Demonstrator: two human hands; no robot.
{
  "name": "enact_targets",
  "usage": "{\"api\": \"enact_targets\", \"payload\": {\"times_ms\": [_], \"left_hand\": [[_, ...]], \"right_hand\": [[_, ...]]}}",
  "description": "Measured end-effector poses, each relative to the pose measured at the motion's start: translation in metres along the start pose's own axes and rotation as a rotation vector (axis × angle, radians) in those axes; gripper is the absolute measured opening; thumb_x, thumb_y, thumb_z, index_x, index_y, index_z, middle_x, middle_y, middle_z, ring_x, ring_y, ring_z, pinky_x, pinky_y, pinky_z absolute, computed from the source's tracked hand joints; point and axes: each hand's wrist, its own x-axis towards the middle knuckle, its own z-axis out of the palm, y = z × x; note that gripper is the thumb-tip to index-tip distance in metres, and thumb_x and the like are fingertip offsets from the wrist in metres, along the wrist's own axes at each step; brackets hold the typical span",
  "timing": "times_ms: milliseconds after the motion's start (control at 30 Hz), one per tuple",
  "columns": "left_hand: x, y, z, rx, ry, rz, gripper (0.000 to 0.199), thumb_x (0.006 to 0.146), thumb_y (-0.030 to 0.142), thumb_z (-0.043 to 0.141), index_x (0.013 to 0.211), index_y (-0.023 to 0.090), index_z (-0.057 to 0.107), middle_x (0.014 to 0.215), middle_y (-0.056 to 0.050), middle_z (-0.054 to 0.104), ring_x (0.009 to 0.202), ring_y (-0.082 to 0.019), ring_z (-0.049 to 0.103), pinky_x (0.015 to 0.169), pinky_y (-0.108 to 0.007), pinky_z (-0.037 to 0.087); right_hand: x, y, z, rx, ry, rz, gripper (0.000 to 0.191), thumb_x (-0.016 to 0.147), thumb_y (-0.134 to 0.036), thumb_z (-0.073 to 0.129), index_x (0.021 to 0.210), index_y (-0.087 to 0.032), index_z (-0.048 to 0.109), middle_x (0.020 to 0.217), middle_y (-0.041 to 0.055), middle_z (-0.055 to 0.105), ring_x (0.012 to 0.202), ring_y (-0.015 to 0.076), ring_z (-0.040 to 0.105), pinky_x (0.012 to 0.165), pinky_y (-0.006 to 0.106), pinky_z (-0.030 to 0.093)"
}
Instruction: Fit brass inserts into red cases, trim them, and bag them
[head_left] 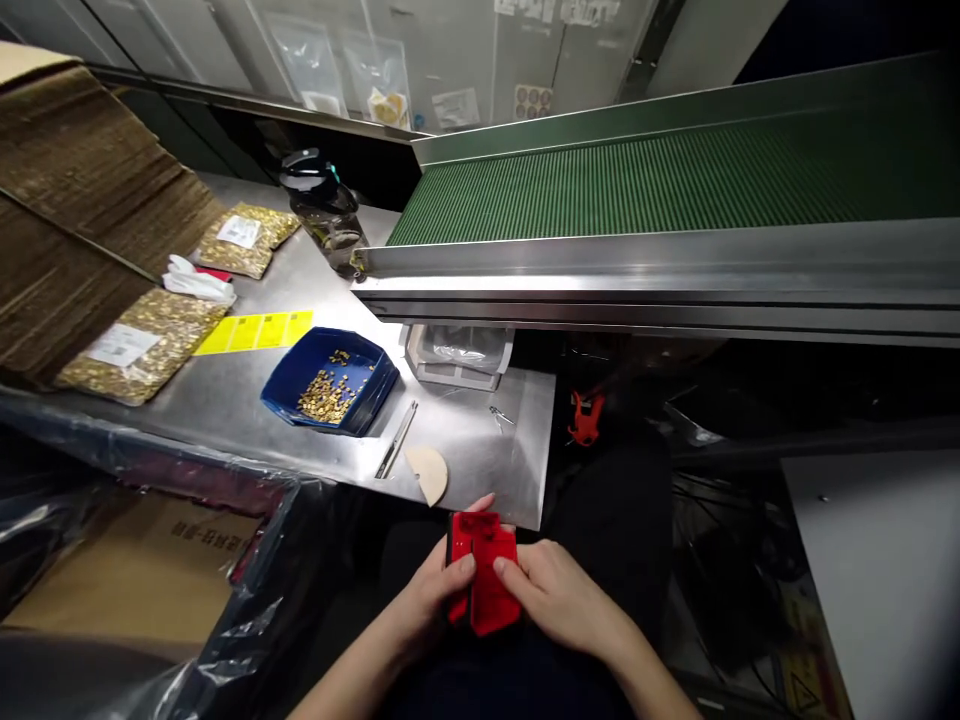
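Note:
Low in the middle of the head view, a red plastic housing (495,590) with a hollow inner side and a dark left edge is held between both hands. My left hand (442,580) is closed on its left side, thumb on the near face and a fingertip showing at the top. My right hand (551,590) grips the right side, its thumb pressed on the red surface. Just beyond the hands lie a beige disc piece (427,474) at the table edge and metal tweezers (397,440). A blue bin (379,390) holds many small brass-coloured parts (326,397).
A green ribbed conveyor (600,185) with a metal rail crosses the back right. On the steel table (517,460) stand a grey tray (457,375), a dark bottle (326,215) and bags of brass parts (154,345). A plastic-lined box (135,570) stands at left.

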Motion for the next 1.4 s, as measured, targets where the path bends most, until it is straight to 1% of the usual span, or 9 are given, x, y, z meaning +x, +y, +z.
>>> {"api": "enact_targets", "payload": {"times_ms": [133, 333, 500, 633, 933, 1100, 1233, 1300, 1400], "left_hand": [[-0.018, 0.003, 0.002, -0.013, 0.086, -0.027, 0.082, 0.08, 0.049, 0.082, 0.15, 0.027, 0.046, 0.112, -0.01, 0.068, 0.1, -0.028, 0.067, 0.091, -0.04, 0.052], [-0.05, -0.001, -0.007, 0.187, 0.268, 0.021, 0.09, 0.075, 0.05, 0.087, 0.15, 0.029, 0.041, 0.11, -0.005, 0.063, 0.096, -0.023, 0.061, 0.089, -0.036, 0.047], [-0.063, -0.005, -0.013, 0.265, 0.269, 0.018, 0.094, 0.074, 0.054, 0.086, 0.15, 0.029, 0.036, 0.116, -0.006, 0.062, 0.103, -0.026, 0.059, 0.093, -0.039, 0.046], [-0.068, -0.006, -0.01, 0.308, 0.33, -0.001, 0.086, 0.083, 0.056, 0.078, 0.151, 0.03, 0.033, 0.115, -0.005, 0.061, 0.105, -0.024, 0.058, 0.091, -0.035, 0.045], [-0.047, -0.001, 0.001, 0.175, 0.506, -0.089, 0.047, 0.09, 0.059, 0.069, 0.124, 0.031, 0.051, 0.106, 0.001, 0.06, 0.083, -0.014, 0.057, 0.072, -0.025, 0.046], [-0.027, 0.001, 0.014, 0.046, 0.465, -0.072, 0.037, 0.096, 0.06, 0.06, 0.112, 0.028, 0.056, 0.106, 0.002, 0.06, 0.084, -0.013, 0.057, 0.074, -0.023, 0.047], [-0.013, 0.001, 0.026, 0.196, 0.441, 0.019, 0.04, 0.102, 0.063, 0.044, 0.114, 0.027, 0.058, 0.117, -0.001, 0.061, 0.099, -0.018, 0.058, 0.088, -0.028, 0.048], [-0.009, 0.0, 0.032, 0.349, 0.439, 0.056, 0.043, 0.103, 0.064, 0.038, 0.116, 0.027, 0.058, 0.12, -0.002, 0.06, 0.103, -0.019, 0.057, 0.093, -0.03, 0.046], [-0.006, -0.003, 0.043, 0.572, 0.447, 0.064, 0.045, 0.103, 0.064, 0.036, 0.125, 0.029, 0.054, 0.118, -0.002, 0.06, 0.099, -0.02, 0.056, 0.094, -0.033, 0.045]], "right_hand": [[-0.005, 0.003, -0.014, 0.183, -0.21, 0.023, 0.036, 0.107, -0.032, 0.044, 0.083, -0.021, 0.069, 0.077, -0.0028, 0.075, 0.066, 0.0128, 0.07, 0.059, 0.02, 0.044], [0.069, -0.022, -0.012, -0.187, 0.209, 0.188, 0.028, 0.109, -0.04, 0.042, 0.113, -0.021, 0.062, 0.115, 0.0097, 0.07, 0.104, 0.0261, 0.067, 0.085, 0.034, 0.048], [0.138, -0.068, 0.034, -0.248, 0.236, 0.134, 0.043, 0.094, -0.039, 0.068, 0.127, -0.015, 0.054, 0.128, 0.0184, 0.06, 0.118, 0.0349, 0.058, 0.094, 0.042, 0.049], [0.154, -0.062, 0.043, -0.211, 0.258, 0.171, 0.039, 0.086, -0.026, 0.066, 0.12, -0.013, 0.054, 0.126, 0.0196, 0.057, 0.115, 0.034, 0.058, 0.091, 0.042, 0.05], [0.047, -0.001, 0.0, 0.294, 0.075, 0.034, 0.012, 0.085, -0.022, 0.061, 0.091, -0.024, 0.051, 0.101, 0.0003, 0.071, 0.093, 0.018, 0.068, 0.079, 0.026, 0.051], [-0.021, -0.001, 0.013, 0.407, 0.041, -0.059, 0.029, 0.091, -0.012, 0.05, 0.112, -0.027, 0.063, 0.105, 0.0024, 0.072, 0.099, 0.0214, 0.067, 0.089, 0.034, 0.049], [-0.044, -0.005, 0.024, 0.274, 0.17, -0.113, 0.029, 0.092, -0.008, 0.048, 0.108, -0.026, 0.062, 0.104, 0.0038, 0.068, 0.099, 0.0238, 0.061, 0.091, 0.04, 0.044], [-0.05, -0.004, 0.026, 0.345, 0.225, -0.039, 0.009, 0.096, -0.018, 0.054, 0.101, -0.025, 0.055, 0.097, 0.0028, 0.062, 0.092, 0.0225, 0.059, 0.085, 0.037, 0.044], [-0.056, 0.003, 0.026, 0.511, 0.187, 0.018, 0.022, 0.094, -0.036, 0.068, 0.105, -0.026, 0.052, 0.095, 0.0005, 0.057, 0.086, 0.0204, 0.056, 0.079, 0.033, 0.045]]}}
